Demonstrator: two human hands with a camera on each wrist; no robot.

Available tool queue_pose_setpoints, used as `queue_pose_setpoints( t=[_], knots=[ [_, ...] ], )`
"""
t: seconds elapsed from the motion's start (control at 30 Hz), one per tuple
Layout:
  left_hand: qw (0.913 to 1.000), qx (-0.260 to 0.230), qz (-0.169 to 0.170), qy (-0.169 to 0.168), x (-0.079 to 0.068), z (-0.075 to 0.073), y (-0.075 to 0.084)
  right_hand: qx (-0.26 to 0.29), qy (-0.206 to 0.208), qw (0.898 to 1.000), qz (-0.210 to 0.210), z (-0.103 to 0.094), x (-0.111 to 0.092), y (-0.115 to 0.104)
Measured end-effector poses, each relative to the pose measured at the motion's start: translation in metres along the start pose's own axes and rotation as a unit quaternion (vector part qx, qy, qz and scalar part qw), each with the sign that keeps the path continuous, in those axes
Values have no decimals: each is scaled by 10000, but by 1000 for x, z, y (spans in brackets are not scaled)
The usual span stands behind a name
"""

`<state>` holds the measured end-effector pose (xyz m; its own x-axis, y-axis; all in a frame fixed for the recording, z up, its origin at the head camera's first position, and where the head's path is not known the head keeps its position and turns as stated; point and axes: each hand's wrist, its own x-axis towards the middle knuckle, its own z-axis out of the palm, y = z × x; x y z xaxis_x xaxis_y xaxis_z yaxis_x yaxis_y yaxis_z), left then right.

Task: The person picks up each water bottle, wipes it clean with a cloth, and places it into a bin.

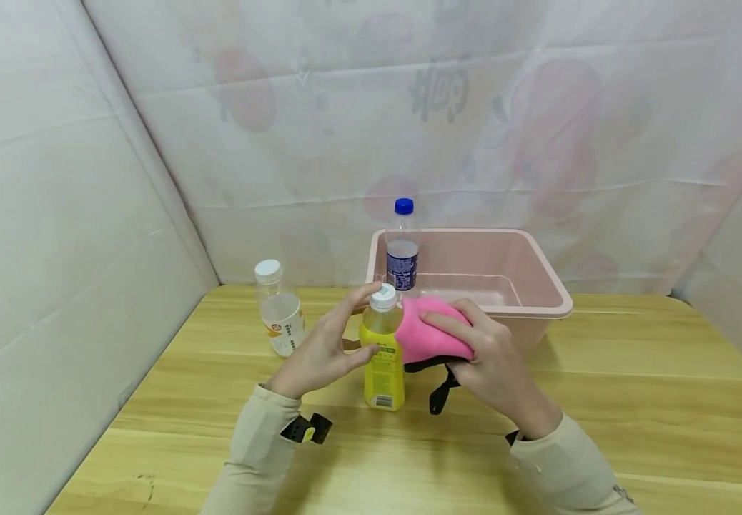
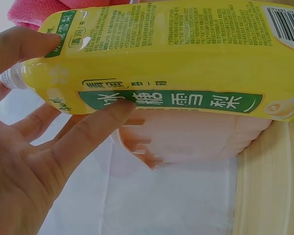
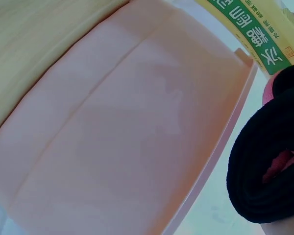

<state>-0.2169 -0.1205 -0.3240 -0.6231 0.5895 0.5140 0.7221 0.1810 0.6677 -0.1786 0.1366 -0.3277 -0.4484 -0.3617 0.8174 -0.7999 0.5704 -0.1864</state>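
A yellow-labelled drink bottle (image 1: 384, 372) with a white cap stands upright on the table. My left hand (image 1: 329, 350) holds it near the top, thumb on the near side and fingers around the far side. In the left wrist view, the bottle's green label strip (image 2: 196, 100) lies under a fingertip. My right hand (image 1: 490, 357) grips a folded pink-and-black cloth (image 1: 432, 332), its pink side against the bottle's right shoulder. A black loop (image 1: 440, 393) hangs from the cloth. In the right wrist view, the cloth's black side (image 3: 255, 161) is rolled over a pink inside.
Behind the hands is a pink plastic basin (image 1: 554, 300). A clear bottle with a blue cap (image 1: 403, 265) shows at its left end. To the left, a clear bottle with a white cap (image 1: 281, 315) stands on the wooden table (image 1: 654, 400). White fabric walls (image 1: 319, 157) enclose the table.
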Motion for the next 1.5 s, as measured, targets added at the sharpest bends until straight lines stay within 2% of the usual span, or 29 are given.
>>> queue_pose_setpoints(
  t=[0.37, 0.5, 0.73, 0.83, 0.9, 0.97, 1.23, 1.37, 1.5],
  knots=[
    [9999, -65, 95, 74, 0, 1, 0, -278, -617, 9976, 158, 2, -3, 1],
    [9998, -80, 155, 93, 1, 2, 1, -354, -1197, 9914, 397, 5, -6, 3],
    [9996, -69, 261, 10, 0, 2, 2, -525, -2641, 9594, 842, 16, -15, 4],
    [9995, -55, 298, -22, 0, 2, 2, -522, -3273, 9387, 950, 23, -20, 6],
    [9996, -81, 285, -42, 0, 2, 2, -517, -3591, 9262, 1028, 26, -23, 8],
    [9996, -97, 262, -50, 1, 2, 2, -508, -3785, 9180, 1071, 28, -25, 9],
    [9997, -116, 225, -23, 2, 1, 1, -555, -3640, 9250, 940, 24, -22, 10],
    [9997, -83, 225, -48, 2, 1, 2, -660, -3255, 9404, 729, 18, -17, 8],
    [9998, -60, 205, -66, 2, 1, 2, -661, -2555, 9628, 574, 8, -11, 4]
  ],
)
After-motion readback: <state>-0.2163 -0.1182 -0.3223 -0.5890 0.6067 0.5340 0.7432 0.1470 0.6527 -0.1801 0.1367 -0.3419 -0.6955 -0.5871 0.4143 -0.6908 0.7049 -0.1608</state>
